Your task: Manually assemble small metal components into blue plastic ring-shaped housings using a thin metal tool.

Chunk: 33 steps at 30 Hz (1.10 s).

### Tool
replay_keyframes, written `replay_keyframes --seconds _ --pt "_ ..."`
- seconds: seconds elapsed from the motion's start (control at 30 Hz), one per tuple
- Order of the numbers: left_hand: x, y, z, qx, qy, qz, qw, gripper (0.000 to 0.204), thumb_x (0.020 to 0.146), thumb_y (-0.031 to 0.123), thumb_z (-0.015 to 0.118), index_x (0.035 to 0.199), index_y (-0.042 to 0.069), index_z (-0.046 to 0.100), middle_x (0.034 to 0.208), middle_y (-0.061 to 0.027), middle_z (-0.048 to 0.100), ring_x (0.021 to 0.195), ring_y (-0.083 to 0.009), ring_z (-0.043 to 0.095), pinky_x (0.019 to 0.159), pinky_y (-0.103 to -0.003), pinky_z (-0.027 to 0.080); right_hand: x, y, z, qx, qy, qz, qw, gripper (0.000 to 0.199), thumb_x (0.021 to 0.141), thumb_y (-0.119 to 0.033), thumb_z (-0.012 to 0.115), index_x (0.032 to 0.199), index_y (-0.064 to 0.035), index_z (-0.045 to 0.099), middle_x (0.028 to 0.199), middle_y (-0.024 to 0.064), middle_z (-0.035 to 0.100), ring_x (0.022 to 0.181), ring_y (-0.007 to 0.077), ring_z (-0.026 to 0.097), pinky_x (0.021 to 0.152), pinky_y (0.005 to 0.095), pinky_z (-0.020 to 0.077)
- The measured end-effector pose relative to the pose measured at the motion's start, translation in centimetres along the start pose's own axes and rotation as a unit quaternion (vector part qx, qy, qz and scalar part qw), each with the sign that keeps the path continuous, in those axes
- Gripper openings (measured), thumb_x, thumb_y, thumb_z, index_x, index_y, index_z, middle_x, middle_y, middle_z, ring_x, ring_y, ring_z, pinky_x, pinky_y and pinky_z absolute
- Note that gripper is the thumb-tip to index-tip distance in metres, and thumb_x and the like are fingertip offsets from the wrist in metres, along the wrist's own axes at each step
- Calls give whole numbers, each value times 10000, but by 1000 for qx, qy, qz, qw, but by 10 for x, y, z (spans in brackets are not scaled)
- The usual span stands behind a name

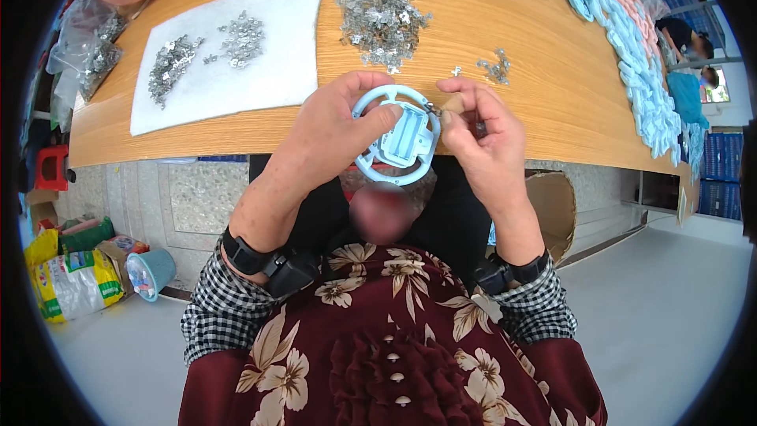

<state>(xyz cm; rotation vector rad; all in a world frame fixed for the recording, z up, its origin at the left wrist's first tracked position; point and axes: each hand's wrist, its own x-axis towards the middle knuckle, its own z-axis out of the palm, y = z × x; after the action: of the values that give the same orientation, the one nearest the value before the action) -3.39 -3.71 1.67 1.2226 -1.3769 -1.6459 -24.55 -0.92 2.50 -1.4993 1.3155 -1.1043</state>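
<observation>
A light blue plastic toy steering wheel (410, 138) with a hollow rectangular centre is tilted up at the table's near edge. My left hand (341, 120) is closed on its left side, the thumb lying over the face. At the wheel's upper right rim, my right hand (487, 130) pinches a small grey metal piece (431, 109), partly hidden by the fingertips. Something tan covers one right fingertip. More small dark bits show within the right fingers. Just beyond lies a heap of small metal clips (382, 25); a smaller cluster (497, 68) sits farther right.
Metal pieces also lie in two piles on a white foam sheet (292, 39). Blue wheels (631, 71) are heaped along the table's right side. Plastic bags (83, 51) stand at left. A person's head (388, 205) is close below the table edge.
</observation>
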Motion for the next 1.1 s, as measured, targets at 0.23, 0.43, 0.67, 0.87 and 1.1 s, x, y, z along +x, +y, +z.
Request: replay_keyframes --seconds 0.23,0.43,0.67,0.87,1.1 --pt "5 -5 -1 35 -2 0 999 413 942 172 664 1256 -63 536 1085 -87 673 936 -107 643 800 -244 536 13 18 8 -127 -5 -95 987 142 817 -25 666 949 -2 621 971 78 668 741 164 612 666 292 504" --pt "5 0 4 84 38 -9 996 437 916 221 674 1218 -77 571 1040 -113 701 908 -136 669 787 -273 544 13 -4 7 -299 -43 -129 944 164 815 -84 685 960 -40 623 899 120 646 746 302 632 644 380 509" --pt "2 7 18 181 107 10 978 445 882 282 680 1160 -60 620 941 -151 721 858 -191 698 770 -305 546 6 -11 0 -268 -38 -123 955 170 894 -108 624 1059 -68 625 890 127 630 830 350 623 692 442 502" --pt "3 3 11 152 73 20 985 429 925 269 647 1183 -72 612 996 -149 721 910 -181 692 814 -304 542 -7 -13 -6 -343 -36 -150 927 235 937 -101 586 1170 -97 615 909 144 659 840 359 650 697 446 518" --pt "5 2 8 153 52 11 987 435 940 255 626 1205 -89 603 1033 -145 718 937 -169 685 828 -298 541 -5 -17 -10 -411 -57 -146 898 276 868 -101 637 1131 -172 680 816 107 672 760 314 670 617 403 526"
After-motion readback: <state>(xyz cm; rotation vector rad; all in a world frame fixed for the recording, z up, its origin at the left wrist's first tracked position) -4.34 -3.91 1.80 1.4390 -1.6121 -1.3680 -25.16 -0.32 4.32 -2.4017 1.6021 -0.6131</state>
